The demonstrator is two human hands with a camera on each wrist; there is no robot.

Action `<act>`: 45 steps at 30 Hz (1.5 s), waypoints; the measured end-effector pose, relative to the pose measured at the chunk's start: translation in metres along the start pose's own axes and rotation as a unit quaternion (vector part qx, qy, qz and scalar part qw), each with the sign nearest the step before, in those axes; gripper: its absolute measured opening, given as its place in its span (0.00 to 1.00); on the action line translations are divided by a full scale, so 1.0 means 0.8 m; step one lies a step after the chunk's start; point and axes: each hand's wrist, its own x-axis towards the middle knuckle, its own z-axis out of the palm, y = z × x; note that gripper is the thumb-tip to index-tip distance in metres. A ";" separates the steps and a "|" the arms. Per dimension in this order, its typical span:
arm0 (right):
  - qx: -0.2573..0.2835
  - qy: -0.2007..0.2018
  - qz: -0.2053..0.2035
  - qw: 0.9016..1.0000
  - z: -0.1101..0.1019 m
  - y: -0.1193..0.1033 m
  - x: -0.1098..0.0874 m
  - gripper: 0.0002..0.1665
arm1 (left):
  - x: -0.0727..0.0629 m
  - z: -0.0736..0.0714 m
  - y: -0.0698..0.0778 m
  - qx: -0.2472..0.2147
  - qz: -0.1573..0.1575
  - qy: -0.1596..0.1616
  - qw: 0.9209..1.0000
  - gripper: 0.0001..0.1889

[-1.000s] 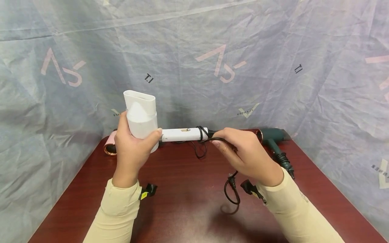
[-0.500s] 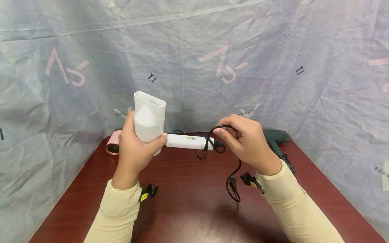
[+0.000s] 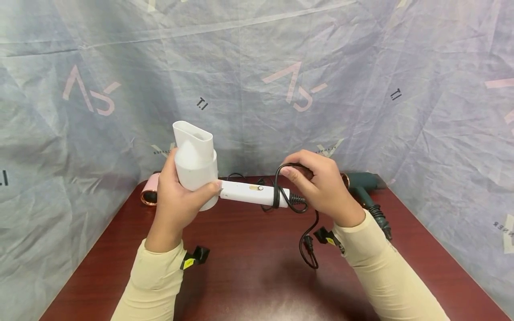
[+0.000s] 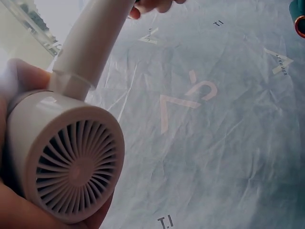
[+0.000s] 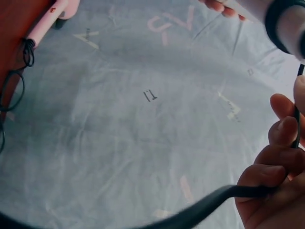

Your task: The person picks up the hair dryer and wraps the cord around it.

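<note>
My left hand (image 3: 176,200) grips the barrel of a white hair dryer (image 3: 196,171) above the table, its flat nozzle pointing up and its handle stretching to the right. The slatted air intake (image 4: 78,167) faces the left wrist view. Between thumb and fingers, my right hand (image 3: 321,185) pinches the dryer's black cord (image 3: 277,178) just right of the handle end. Some turns of the cord lie round that end of the handle. Below the right hand the cord hangs down to its plug (image 3: 308,243). In the right wrist view the curled fingers (image 5: 281,157) hold the cord.
A pink hair dryer (image 3: 150,189) lies at the back left of the dark red table (image 3: 241,276). At the back right lies a dark green hair dryer (image 3: 363,183) with its cord wound round the handle. A grey printed sheet (image 3: 241,89) surrounds the table.
The dryer has moved right and its handle now slopes down to the right. My right hand has lifted the cord above the handle, and the cord's turns there show more.
</note>
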 end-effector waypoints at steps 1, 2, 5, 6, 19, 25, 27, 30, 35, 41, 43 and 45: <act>0.003 -0.006 0.008 1.000 0.002 0.001 -0.001 0.06 | 0.000 0.000 0.000 -0.003 0.000 0.000 1.000 0.37; 0.006 -0.012 0.015 1.000 0.005 0.003 -0.002 0.06 | 0.001 -0.001 0.000 -0.006 0.000 0.001 1.000 0.37; 0.013 -0.025 0.021 0.999 0.012 0.006 -0.007 0.07 | 0.002 -0.001 0.000 -0.025 0.001 -0.002 1.000 0.36; 0.013 -0.028 0.019 0.999 0.015 0.007 -0.009 0.07 | 0.002 -0.001 0.000 -0.035 0.001 -0.003 0.999 0.36; 0.039 -0.055 0.074 0.995 0.044 0.003 -0.030 0.10 | 0.005 0.002 0.000 -0.070 -0.008 0.033 0.997 0.34; 0.065 -0.086 0.116 0.987 0.049 -0.003 -0.036 0.08 | 0.008 0.004 0.000 -0.085 0.003 0.050 0.995 0.34; 0.066 -0.094 0.121 0.986 0.050 -0.005 -0.038 0.08 | 0.009 0.005 0.000 -0.092 0.010 0.056 0.994 0.34; 0.047 -0.103 0.112 0.987 0.051 -0.008 -0.038 0.10 | 0.011 0.005 0.000 -0.102 0.014 0.069 0.992 0.35; 0.014 -0.116 0.100 0.988 0.054 -0.017 -0.038 0.14 | 0.010 0.002 0.001 -0.109 0.010 0.101 0.989 0.36; -0.006 -0.136 0.098 0.986 0.059 -0.027 -0.038 0.10 | 0.009 0.002 0.001 -0.110 0.015 0.110 0.988 0.36; -0.011 -0.148 0.094 0.984 0.061 -0.029 -0.038 0.09 | 0.008 0.002 0.001 -0.096 0.012 0.119 0.988 0.36; -0.018 -0.160 0.090 0.983 0.061 -0.031 -0.038 0.07 | 0.008 0.003 0.001 -0.085 0.009 0.125 0.988 0.36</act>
